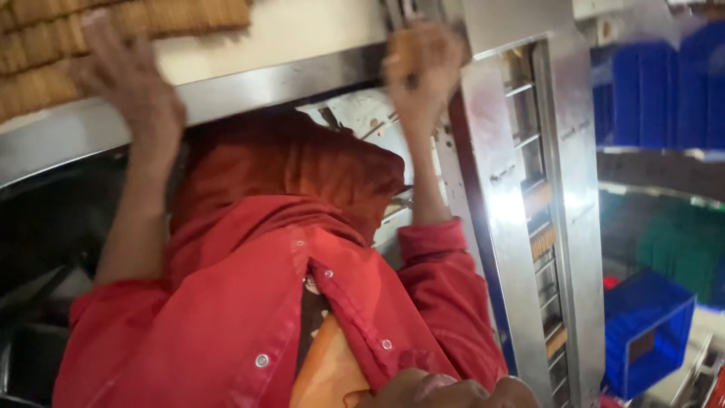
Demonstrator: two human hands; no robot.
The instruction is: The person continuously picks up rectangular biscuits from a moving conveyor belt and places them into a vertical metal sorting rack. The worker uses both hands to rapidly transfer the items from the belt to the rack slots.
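Head view: of your own hand (445,391) only knuckles show at the bottom edge, against a co-worker's red jacket (226,302); you cannot tell which hand it is, nor whether it grips anything. The co-worker faces you with both arms raised. One open hand (128,83), blurred, is at the biscuits (45,68) lying in rows at the belt's top left corner; the other hand (423,60) is clenched on something biscuit-coloured just above the steel rail (302,75). At the right, the steel chute (521,227) holds small stacks (542,242) in a few slots, with other slots bare; so loading looks partly done, with most biscuits still on the belt. A blue crate (649,332) sits beyond the chute.
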